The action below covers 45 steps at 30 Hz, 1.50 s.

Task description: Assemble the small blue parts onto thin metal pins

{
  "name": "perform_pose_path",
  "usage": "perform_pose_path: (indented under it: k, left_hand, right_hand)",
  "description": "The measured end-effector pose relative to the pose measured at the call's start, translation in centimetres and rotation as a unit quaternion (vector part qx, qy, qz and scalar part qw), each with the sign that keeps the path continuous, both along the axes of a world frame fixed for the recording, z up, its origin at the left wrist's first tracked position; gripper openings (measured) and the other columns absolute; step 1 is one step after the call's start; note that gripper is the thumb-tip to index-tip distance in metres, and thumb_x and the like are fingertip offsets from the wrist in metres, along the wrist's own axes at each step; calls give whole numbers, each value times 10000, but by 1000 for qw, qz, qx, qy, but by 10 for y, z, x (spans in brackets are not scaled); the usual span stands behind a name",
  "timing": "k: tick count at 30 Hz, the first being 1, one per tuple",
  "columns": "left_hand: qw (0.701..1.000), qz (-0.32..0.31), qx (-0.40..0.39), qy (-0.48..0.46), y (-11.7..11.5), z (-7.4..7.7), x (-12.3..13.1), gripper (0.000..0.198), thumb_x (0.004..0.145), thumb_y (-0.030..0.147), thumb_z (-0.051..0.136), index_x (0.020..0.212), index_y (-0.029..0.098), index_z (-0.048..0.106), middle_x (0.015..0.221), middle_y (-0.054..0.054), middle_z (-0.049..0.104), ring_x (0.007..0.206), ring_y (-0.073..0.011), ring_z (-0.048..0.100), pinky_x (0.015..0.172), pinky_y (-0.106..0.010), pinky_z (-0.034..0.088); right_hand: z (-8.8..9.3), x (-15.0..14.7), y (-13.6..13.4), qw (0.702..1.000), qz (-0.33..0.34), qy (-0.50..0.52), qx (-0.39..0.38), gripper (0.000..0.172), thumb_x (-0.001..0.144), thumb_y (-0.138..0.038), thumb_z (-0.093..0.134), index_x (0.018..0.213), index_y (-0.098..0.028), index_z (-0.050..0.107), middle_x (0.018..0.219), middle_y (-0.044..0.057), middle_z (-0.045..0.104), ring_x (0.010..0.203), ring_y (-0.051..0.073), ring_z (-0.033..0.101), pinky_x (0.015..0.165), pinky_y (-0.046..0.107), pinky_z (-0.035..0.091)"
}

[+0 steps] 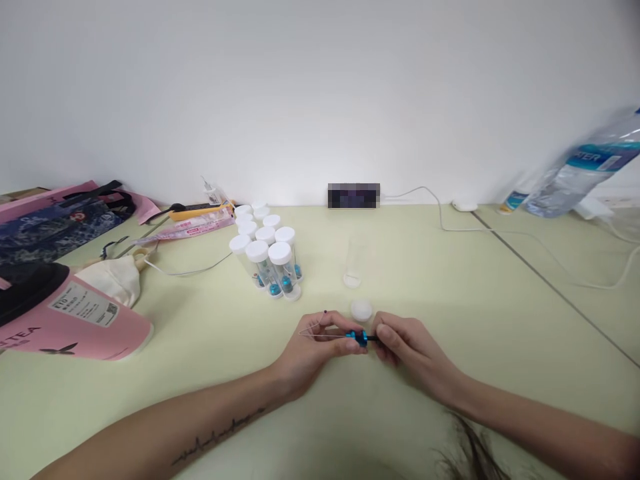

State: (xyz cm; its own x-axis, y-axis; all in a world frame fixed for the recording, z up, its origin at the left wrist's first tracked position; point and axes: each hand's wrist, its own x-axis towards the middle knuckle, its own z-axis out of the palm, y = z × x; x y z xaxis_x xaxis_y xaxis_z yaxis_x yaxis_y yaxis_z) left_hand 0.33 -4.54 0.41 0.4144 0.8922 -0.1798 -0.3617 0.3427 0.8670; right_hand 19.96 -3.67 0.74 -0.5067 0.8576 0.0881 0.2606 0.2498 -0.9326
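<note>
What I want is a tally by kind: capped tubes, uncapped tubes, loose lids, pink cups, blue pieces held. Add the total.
White-capped tubes: at least 9 (the back ones overlap)
Uncapped tube: 1
Loose white lid: 1
Pink cup: 1
Blue piece in the left hand: 1
Total: at least 13

White wall [320,100] behind pale green tabletop [500,320]; dark seam [550,285] slanting across right side; soft light.
</note>
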Motion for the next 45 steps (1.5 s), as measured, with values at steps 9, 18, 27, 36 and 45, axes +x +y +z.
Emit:
perform_pose_path:
  k: [9, 18, 27, 36, 45]
  left_hand:
    - [999, -5, -24, -23, 1, -1, -3, 162, 691, 156, 735, 837, 131, 670, 851, -68, 707, 802, -159, 650, 811, -303, 470]
    - [997, -65, -13, -38, 4, -2, -4, 160, 669, 140, 746, 820, 133, 696, 791, -38, 683, 743, -145, 646, 801, -306, 490]
    - [1000, -24, 8, -14, 2, -1, -3, 160, 672, 120, 741, 822, 146, 692, 794, -24, 693, 760, -143, 656, 810, -296, 494]
    - [999, -3, -19, -29, 4, -2, -4, 166, 672, 148, 747, 823, 134, 680, 805, -44, 701, 740, -133, 644, 782, -276, 485]
    - [1000, -25, 0, -13, 4, -1, -4, 168, 642, 157, 766, 794, 141, 697, 786, -41, 696, 739, -161, 653, 797, -327, 497]
  right_hand:
    - [-2, 0, -6, 997, -47, -35, 48, 154, 898, -358, 512, 920, -209, 481, 683, -21, 477, 611, 130, 434, 550, 229, 351]
    - [-2, 4, -6, 993, 15, -80, 87, 451, 962, -462, 306, 652, -184, 479, 588, -4, 504, 558, 120, 463, 543, 223, 344]
    - [4, 2, -7, 995, 6, -73, 60, 459, 976, -431, 287, 646, -178, 480, 582, -14, 502, 543, 106, 464, 539, 215, 352]
    - [-4, 2, -8, 991, -58, -58, 105, 129, 891, -266, 508, 1007, -209, 519, 695, -1, 548, 603, 133, 499, 571, 244, 409]
    - [1, 2, -7, 989, -26, -99, 104, 282, 920, -399, 457, 752, -187, 534, 585, -26, 485, 534, 109, 431, 508, 218, 337]
